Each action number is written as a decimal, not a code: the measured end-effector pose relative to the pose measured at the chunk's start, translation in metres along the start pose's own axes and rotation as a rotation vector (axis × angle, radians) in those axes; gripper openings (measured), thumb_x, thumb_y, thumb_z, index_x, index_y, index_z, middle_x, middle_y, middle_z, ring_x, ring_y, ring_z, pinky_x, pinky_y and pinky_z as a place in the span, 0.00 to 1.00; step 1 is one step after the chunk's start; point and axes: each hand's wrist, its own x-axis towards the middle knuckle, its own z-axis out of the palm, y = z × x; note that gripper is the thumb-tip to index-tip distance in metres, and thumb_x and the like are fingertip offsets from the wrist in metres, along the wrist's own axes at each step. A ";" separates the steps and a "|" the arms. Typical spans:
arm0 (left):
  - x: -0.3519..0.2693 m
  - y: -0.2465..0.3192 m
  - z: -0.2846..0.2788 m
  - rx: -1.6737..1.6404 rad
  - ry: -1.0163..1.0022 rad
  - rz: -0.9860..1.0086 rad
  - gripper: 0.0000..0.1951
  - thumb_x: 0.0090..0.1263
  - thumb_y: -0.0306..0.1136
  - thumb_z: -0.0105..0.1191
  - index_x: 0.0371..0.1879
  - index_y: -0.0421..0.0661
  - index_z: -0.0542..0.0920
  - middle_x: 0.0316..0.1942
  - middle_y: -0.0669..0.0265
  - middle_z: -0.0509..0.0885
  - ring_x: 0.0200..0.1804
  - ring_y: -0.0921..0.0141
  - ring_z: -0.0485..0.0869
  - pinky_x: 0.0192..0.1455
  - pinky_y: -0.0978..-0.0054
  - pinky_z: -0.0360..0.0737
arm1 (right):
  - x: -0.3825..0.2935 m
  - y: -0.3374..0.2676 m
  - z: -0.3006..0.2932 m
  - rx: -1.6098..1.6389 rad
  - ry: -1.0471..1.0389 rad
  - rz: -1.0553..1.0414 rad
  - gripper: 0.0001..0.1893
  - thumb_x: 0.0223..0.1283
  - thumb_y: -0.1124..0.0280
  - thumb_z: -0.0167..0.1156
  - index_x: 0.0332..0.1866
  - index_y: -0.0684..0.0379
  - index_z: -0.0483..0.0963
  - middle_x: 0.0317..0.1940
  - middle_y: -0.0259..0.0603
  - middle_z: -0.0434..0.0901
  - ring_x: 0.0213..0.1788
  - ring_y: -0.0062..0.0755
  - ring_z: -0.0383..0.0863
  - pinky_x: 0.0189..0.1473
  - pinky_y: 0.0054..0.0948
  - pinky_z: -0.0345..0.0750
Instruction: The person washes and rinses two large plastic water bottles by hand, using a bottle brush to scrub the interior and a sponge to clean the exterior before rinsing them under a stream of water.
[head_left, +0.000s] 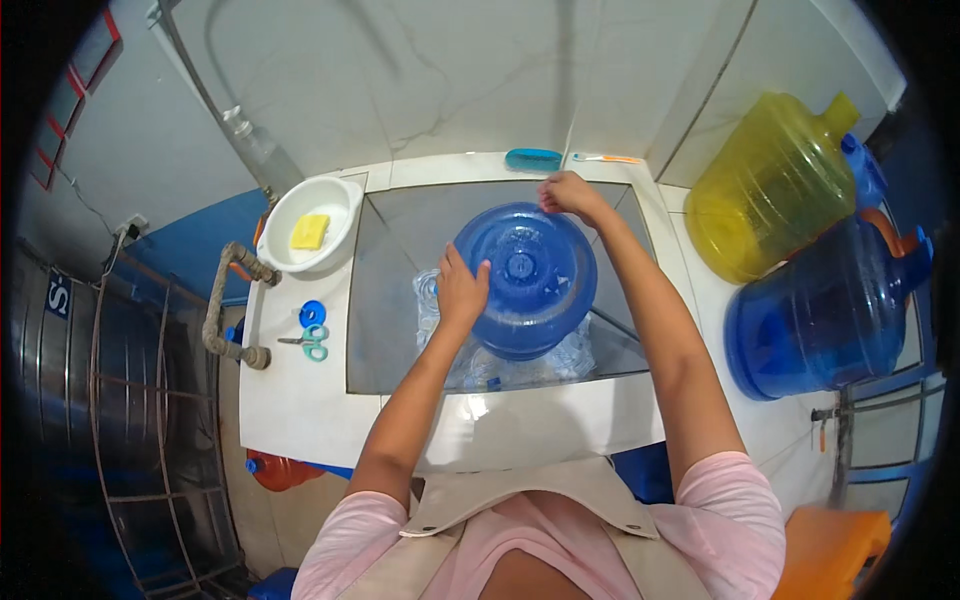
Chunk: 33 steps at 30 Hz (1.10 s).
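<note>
A large blue plastic water jug (525, 292) stands in a grey tiled basin (390, 300), its round base facing up. My left hand (461, 287) lies against the jug's left side, fingers spread and thumb on the base. Beyond the jug's upper right edge is my right hand (568, 196), with its fingers curled near a thin pale strand or stream that rises along the wall; whether they grip it cannot be told. Crumpled clear plastic (574, 352) or water shows under and around the jug. A teal brush (533, 159) and a toothbrush (606, 159) lie on the back ledge.
On the left ledge are a white bowl (341, 247) with a yellow sponge (310, 232), a blue cap (312, 313) and teal-handled scissors (313, 343). A pipe (217, 300) juts out there. Yellow (772, 180) and blue (817, 315) jugs lie at the right.
</note>
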 end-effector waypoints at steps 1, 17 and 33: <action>0.010 0.009 0.004 0.004 0.029 0.043 0.38 0.66 0.50 0.51 0.67 0.37 0.54 0.65 0.39 0.59 0.66 0.44 0.61 0.68 0.57 0.60 | 0.006 -0.008 -0.002 0.108 -0.030 0.067 0.10 0.61 0.75 0.48 0.38 0.70 0.75 0.33 0.48 0.80 0.36 0.37 0.84 0.39 0.31 0.83; 0.071 0.093 0.058 0.809 -0.195 0.644 0.31 0.71 0.58 0.31 0.72 0.62 0.50 0.73 0.61 0.46 0.73 0.47 0.42 0.65 0.32 0.37 | -0.002 -0.042 -0.028 0.280 -0.273 0.199 0.09 0.57 0.82 0.46 0.34 0.74 0.74 0.30 0.50 0.78 0.32 0.36 0.84 0.38 0.27 0.85; 0.060 0.096 0.022 0.594 -0.256 -0.098 0.33 0.69 0.59 0.31 0.71 0.57 0.53 0.73 0.51 0.43 0.72 0.41 0.36 0.66 0.36 0.25 | 0.007 -0.049 -0.026 0.245 -0.303 0.201 0.06 0.52 0.82 0.53 0.33 0.72 0.75 0.31 0.50 0.80 0.30 0.34 0.84 0.36 0.24 0.85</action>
